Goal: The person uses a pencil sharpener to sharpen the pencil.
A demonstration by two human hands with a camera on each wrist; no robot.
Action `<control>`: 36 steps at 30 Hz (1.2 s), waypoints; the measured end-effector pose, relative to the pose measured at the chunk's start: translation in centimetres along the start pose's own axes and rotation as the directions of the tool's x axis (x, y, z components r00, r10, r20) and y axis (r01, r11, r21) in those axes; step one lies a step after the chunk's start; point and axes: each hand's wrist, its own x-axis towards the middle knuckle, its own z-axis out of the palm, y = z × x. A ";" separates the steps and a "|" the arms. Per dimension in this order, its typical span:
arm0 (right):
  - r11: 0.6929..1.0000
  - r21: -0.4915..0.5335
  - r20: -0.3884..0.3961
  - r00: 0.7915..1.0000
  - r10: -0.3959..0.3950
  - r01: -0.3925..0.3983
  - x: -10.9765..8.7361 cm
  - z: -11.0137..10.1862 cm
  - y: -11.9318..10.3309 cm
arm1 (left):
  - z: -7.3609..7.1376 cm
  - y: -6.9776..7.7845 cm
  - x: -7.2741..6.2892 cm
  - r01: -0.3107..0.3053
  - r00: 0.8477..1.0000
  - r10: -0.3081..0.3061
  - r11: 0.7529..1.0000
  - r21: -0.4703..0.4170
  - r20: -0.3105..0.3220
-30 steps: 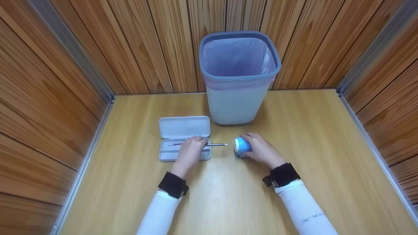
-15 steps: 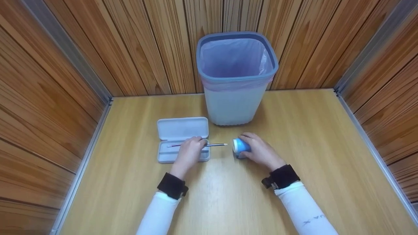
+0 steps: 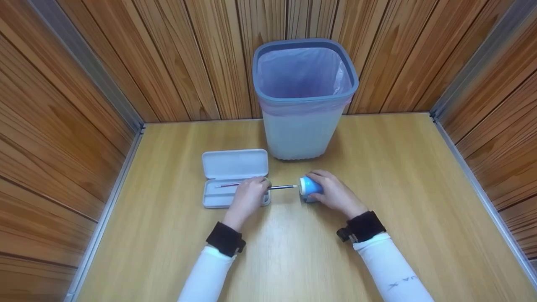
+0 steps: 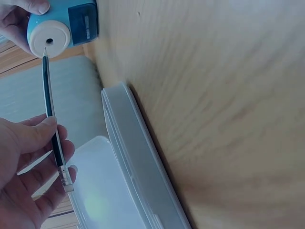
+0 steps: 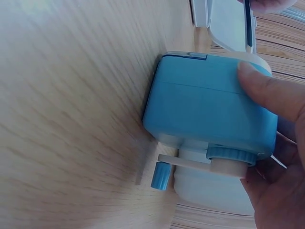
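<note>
My left hand (image 3: 248, 196) pinches a dark striped pencil (image 4: 48, 95) between thumb and fingers, its eraser end toward the palm. The sharpened tip points right and sits right at the hole in the cream front of a blue crank pencil sharpener (image 4: 72, 21). Around the sharpener's upper body curls my right hand (image 3: 337, 193), thumb on one side, as the right wrist view shows. The sharpener's base is down at the table, and its crank handle (image 5: 186, 163) sticks out at the back. Under my left hand lies an open pencil case (image 3: 215, 202), partly hidden by it.
A reddish pencil (image 3: 228, 185) lies in the case, whose lid (image 3: 235, 163) is folded back. Behind stands a tall lined waste bin (image 3: 300, 134) near the back wooden wall (image 3: 201, 63). Wooden panels enclose the table (image 3: 285, 260) left and right.
My left hand has moved slightly right, bringing the pencil tip from a small gap up to the sharpener's front. The right hand and sharpener have stayed in place.
</note>
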 end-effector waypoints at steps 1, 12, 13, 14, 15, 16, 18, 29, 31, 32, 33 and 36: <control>1.000 0.001 0.001 1.000 0.001 -0.001 0.0 0.0 0.0 | 0.1 0.1 0.0 -0.009 1.000 0.010 1.000 0.004 -0.010; 0.998 0.018 0.021 0.998 0.054 -0.055 -0.2 0.0 0.1 | 0.7 0.4 0.3 -0.008 1.000 0.009 0.999 -0.034 0.009; 0.998 0.019 0.021 0.998 0.051 -0.052 -0.2 0.0 0.1 | 0.7 0.4 0.3 -0.013 1.000 0.014 0.999 -0.035 0.009; 0.999 0.018 0.022 0.999 0.046 -0.047 -0.2 0.0 0.1 | 0.8 0.5 0.4 -0.018 1.000 0.019 0.999 -0.037 0.007; 0.999 0.017 0.022 0.999 0.045 -0.046 -0.2 0.0 0.1 | 0.9 0.6 0.5 -0.023 1.000 0.024 0.999 -0.037 0.006; 0.999 0.014 0.022 0.999 0.047 -0.048 -0.2 0.0 0.1 | 1.0 0.6 0.5 -0.029 1.000 0.029 0.999 -0.036 0.003; 0.999 0.007 0.028 0.999 0.043 -0.043 -0.2 0.0 0.1 | 1.2 0.8 0.7 -0.040 0.999 0.040 0.999 -0.027 0.001; 0.998 -0.065 0.037 0.999 -0.013 0.015 0.4 -0.5 -0.3 | 1.5 1.6 1.6 -0.069 0.998 0.069 0.997 -0.028 0.007; 0.997 -0.075 0.048 0.999 -0.011 0.015 0.5 -0.5 -0.4 | 1.6 1.7 1.6 -0.090 0.996 0.090 0.996 -0.005 -0.021; 0.997 -0.081 0.055 0.998 -0.008 0.013 0.5 -0.6 -0.5 | 1.7 1.7 1.5 -0.099 0.995 0.099 0.995 0.009 -0.032; 0.996 -0.088 0.063 0.998 -0.006 0.012 0.6 -0.6 -0.6 | 1.7 1.7 1.5 -0.108 0.993 0.109 0.994 0.021 -0.042; 0.995 -0.098 0.100 0.994 0.032 -0.022 0.8 -0.9 -1.2 | 1.8 1.7 1.4 -0.107 0.994 0.108 0.994 0.031 -0.025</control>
